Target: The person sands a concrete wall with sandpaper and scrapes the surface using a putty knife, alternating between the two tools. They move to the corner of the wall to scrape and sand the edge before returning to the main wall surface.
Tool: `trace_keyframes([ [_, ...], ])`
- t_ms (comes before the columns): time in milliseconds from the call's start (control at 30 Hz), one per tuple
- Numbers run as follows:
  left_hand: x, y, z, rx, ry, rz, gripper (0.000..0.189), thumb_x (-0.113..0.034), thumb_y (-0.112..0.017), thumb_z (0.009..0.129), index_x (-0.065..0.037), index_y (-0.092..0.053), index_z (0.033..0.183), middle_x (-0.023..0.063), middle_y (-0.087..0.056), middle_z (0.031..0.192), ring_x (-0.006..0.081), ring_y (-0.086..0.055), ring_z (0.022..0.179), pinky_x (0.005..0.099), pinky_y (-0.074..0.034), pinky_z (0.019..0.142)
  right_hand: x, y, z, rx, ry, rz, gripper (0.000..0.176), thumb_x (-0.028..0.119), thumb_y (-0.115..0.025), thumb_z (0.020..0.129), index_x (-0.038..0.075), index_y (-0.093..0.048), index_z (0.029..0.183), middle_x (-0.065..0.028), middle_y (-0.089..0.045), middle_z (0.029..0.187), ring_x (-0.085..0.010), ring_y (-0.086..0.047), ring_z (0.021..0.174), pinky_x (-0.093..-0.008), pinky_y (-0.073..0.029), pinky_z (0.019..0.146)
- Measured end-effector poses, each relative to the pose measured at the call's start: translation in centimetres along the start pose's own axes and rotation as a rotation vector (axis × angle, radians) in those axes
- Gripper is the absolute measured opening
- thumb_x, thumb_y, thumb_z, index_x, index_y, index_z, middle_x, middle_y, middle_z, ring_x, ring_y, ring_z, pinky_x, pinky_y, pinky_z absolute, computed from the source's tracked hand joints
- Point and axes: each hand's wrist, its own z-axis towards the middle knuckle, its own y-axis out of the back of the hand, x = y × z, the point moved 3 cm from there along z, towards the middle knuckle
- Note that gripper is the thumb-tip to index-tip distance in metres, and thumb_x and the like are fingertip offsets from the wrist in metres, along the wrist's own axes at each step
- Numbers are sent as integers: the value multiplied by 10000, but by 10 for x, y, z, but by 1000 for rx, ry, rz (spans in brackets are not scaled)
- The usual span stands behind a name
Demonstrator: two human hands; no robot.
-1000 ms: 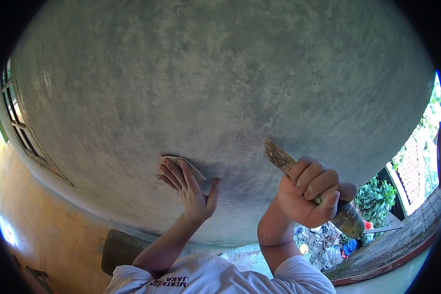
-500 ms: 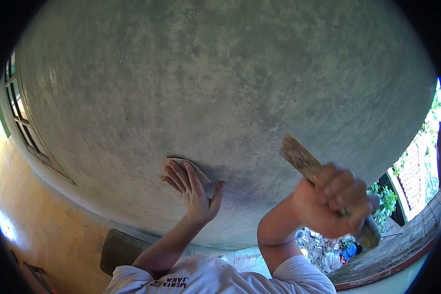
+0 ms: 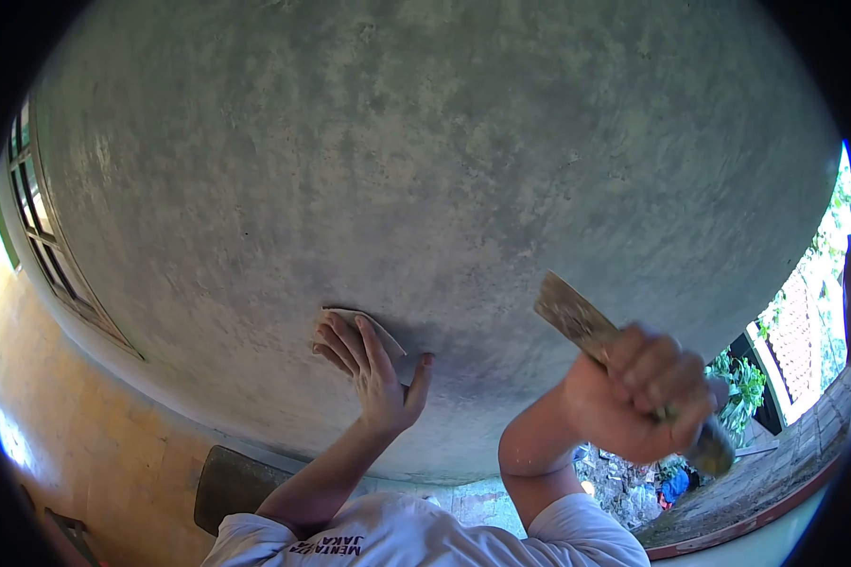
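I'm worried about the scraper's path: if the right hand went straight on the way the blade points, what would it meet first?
Probably the gray wall, the scraper in the right hand leading; nothing visible stands between. Depth is unclear: its tip may even be touching.

Window (image 3: 49, 248): dark bars, slanted, partly lit panes; landmark.
Floor (image 3: 95, 387): tan tiles, shiny in spots, below window.
Dark panel (image 3: 236, 487): rounded corner, lower right of window, use unclear.
Dark frame (image 3: 66, 534): dim, below window, can't name.
Plant (image 3: 745, 387): green leaves, well right of window, lower.
Patterned panel (image 3: 790, 354): pinkish, sunlit, well right of window.
Ledge (image 3: 785, 482): weathered, reddish edge, right of window, lower.
Blue item (image 3: 673, 486): right of window, lower, unclear.
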Motion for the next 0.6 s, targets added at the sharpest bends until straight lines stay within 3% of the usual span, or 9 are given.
trace_keyframes([
  [67,1,0,0,0,-2,15,945,-339,-607,858,55,-18,1483,372,84,1500,523,185,1377,650,158,1024,-2,-4,0,14,47,7,145,119,-374,996,120,-355,852,-32,-382,614,-127,-344,480,-286,-299,438],
  [133,1,-1,0,-3,2,-1,951,-346,-609,857,51,-15,1484,366,89,1502,516,187,1380,647,159,1026,-21,-4,-3,-122,-52,-99,291,200,-347,1006,121,-356,727,-4,-354,582,-93,-313,461,-261,-284,444],
  [333,-1,1,1,16,-14,38,951,-340,-588,870,80,20,1469,356,117,1504,499,201,1383,617,173,1035,2,-1,-1,-16,9,-6,300,222,-360,1007,132,-370,721,3,-356,590,-90,-307,468,-267,-290,455],
  [400,0,0,1,17,-12,31,951,-342,-587,871,80,20,1469,357,115,1504,501,200,1382,618,173,1035,-16,3,-6,-94,-4,-7,299,218,-366,1003,138,-370,716,5,-352,587,-84,-304,469,-255,-283,456],
  [467,0,0,1,12,-12,21,951,-345,-586,872,79,20,1469,358,113,1503,503,199,1382,618,173,1035,-20,4,-3,-39,-79,-11,197,156,-364,992,121,-366,798,-21,-409,626,-107,-341,472,-285,-300,430],
  [600,-1,1,2,14,-11,35,948,-348,-583,875,79,19,1469,356,113,1504,499,199,1384,616,170,1038,-4,2,-2,-25,1,25,290,202,-369,1003,140,-399,721,10,-341,566,-80,-297,453,-247,-284,460],
])
